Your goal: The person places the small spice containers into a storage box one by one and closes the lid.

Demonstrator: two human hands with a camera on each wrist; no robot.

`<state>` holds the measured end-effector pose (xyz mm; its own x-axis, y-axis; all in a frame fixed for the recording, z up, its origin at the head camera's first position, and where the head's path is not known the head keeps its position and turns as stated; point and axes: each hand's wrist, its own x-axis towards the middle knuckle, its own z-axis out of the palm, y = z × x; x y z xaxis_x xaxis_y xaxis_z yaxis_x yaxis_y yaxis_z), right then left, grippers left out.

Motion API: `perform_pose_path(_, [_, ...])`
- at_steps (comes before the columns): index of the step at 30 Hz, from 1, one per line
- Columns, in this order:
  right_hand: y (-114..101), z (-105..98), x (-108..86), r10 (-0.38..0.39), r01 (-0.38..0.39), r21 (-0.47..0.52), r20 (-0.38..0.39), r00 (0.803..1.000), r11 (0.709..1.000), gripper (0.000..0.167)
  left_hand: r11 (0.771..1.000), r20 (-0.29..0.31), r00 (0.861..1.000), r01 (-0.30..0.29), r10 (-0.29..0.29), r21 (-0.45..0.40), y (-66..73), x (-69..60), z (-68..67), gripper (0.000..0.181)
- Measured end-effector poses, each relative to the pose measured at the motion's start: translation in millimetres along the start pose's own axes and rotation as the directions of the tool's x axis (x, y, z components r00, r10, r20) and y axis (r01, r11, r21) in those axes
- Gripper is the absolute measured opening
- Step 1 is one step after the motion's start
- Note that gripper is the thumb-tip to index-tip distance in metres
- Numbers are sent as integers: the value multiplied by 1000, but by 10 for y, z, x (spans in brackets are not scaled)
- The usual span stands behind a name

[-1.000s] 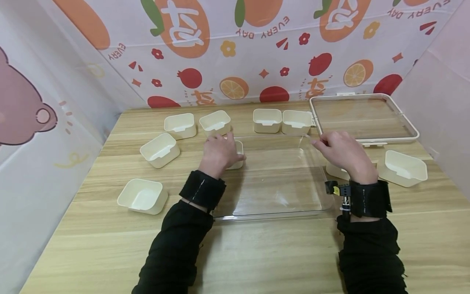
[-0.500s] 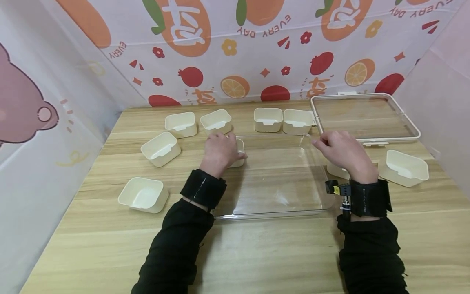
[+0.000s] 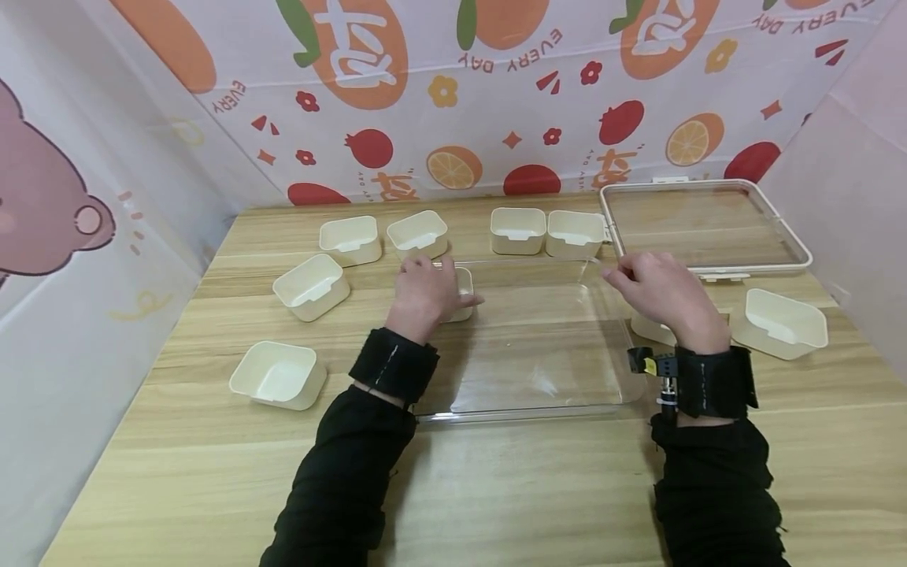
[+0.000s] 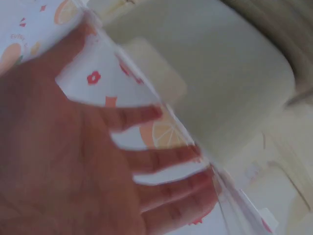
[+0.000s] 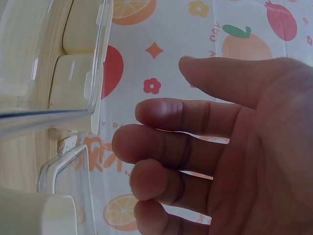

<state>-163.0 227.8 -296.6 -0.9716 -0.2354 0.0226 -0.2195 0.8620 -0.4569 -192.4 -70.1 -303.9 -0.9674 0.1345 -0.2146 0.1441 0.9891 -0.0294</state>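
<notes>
In the head view, a clear rectangular container [image 3: 534,354] stands mid-table. A small cream box [image 3: 464,282] sits in its far left corner, partly hidden by my left hand [image 3: 423,293]. That hand is over the corner, its thumb extended across the box. The left wrist view shows the fingers [image 4: 161,159] fairly straight along the container's rim, with the cream box [image 4: 230,78] beyond. My right hand [image 3: 669,299] hovers by the far right corner. Its fingers [image 5: 149,178] are loosely bent and hold nothing in the right wrist view.
A clear lid with a white frame [image 3: 708,228] lies at the back right. Several cream boxes stand around the container, among them one at the left [image 3: 278,376] and another at the right [image 3: 782,324]. A printed curtain [image 3: 524,102] hangs behind the table.
My left thumb has spread slightly to the right, away from the fingers. The right hand, the container and the other boxes have stayed in place.
</notes>
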Motion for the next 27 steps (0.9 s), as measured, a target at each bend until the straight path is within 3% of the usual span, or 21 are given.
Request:
perform_pose_path(3, [3,-1,-2,3,-3,0,4,1000,1000,35,997,-30,1000,-5,2,-76,-31,-40,-11,92])
perform_pose_path(7, [17,-9,-10,-1,1,-6,-7,1000,1000,36,994,-74,996,-50,43,-93,-52,-97,-60,92])
perform_pose_path(10, [24,-5,-12,-7,7,-12,-13,1000,1000,36,992,-52,996,-76,71,-104,-71,-147,-86,93])
perform_pose_path(16, [11,2,-2,-15,15,-2,-11,1000,1000,34,993,-5,997,-74,74,-89,-154,-236,-108,97])
perform_pose_path(27, [5,-5,-8,-18,18,-4,-21,1000,1000,35,985,20,995,-92,96,-147,-338,-434,-217,84])
